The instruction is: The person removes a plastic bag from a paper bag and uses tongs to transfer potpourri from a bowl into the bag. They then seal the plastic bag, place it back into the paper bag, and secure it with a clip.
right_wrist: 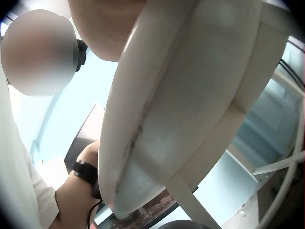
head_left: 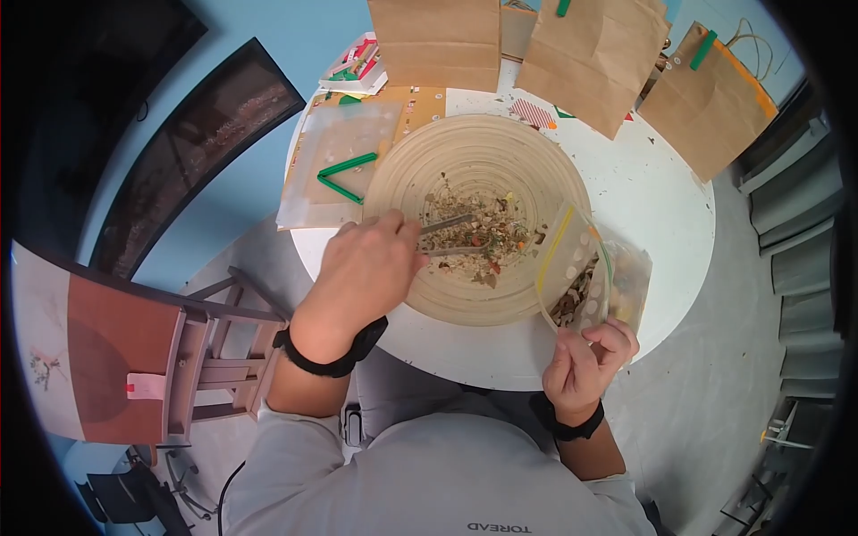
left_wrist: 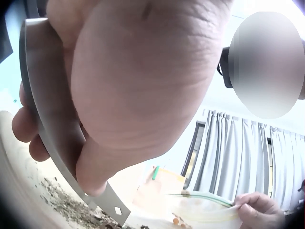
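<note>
My left hand [head_left: 362,272] grips a pair of metal tongs [head_left: 444,251] by the handle. The tong arms stand apart over a heap of dried crumbs and bits [head_left: 492,228] on a round wooden tray [head_left: 393,192]. In the left wrist view the tongs [left_wrist: 55,95] run down past the fingertips, one end at the heap. My right hand [head_left: 585,364] pinches the near edge of a clear dotted zip bag [head_left: 559,263], whose mouth gapes beside the tray. Dark dried pieces [head_left: 572,299] lie inside the bag. The right wrist view shows mostly the table's underside [right_wrist: 176,114], hiding that grip.
Another filled clear bag [head_left: 636,272] stands right of the zip bag. Brown paper bags [head_left: 438,45] line the back, some with green clips [head_left: 704,50]. A green clip strip [head_left: 349,165] lies on frosted bags [head_left: 308,192]. A white box [head_left: 362,85] holds coloured sticks.
</note>
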Motion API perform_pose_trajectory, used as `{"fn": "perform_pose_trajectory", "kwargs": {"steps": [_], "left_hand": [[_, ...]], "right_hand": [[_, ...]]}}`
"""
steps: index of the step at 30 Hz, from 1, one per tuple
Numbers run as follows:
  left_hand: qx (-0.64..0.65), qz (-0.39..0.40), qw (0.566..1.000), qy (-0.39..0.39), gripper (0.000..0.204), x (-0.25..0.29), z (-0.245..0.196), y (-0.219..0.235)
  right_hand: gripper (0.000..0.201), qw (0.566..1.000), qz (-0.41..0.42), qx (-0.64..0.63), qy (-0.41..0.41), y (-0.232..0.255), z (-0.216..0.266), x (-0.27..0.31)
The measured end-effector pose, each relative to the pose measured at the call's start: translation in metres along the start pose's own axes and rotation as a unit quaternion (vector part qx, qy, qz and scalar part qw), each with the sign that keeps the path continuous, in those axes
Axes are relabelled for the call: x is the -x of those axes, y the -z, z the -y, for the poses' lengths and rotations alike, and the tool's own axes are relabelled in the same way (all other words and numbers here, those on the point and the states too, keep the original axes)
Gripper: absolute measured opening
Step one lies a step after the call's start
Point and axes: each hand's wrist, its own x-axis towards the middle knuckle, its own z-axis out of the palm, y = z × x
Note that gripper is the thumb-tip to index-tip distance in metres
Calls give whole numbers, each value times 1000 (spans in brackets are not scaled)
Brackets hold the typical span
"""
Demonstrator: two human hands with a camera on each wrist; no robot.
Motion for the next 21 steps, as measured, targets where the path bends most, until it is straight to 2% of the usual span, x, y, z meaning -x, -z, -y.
{"fn": "perform_pose_trajectory", "kwargs": {"steps": [5, 14, 17, 21], "left_hand": [[14, 18, 1000, -10, 19, -4, 3, -5], [44, -46, 997, -33, 19, -1, 9, -4], [91, -88, 990, -64, 23, -6, -1, 7], [151, -90, 972, -155, 30, -12, -37, 16]], "right_hand": [[7, 1000, 0, 7, -2, 2, -1, 0], [9, 1000, 12, 5, 2, 2, -1, 1], [11, 1000, 11, -1, 2, 0, -1, 0], [13, 1000, 10, -3, 6, 1, -1, -2]]}}
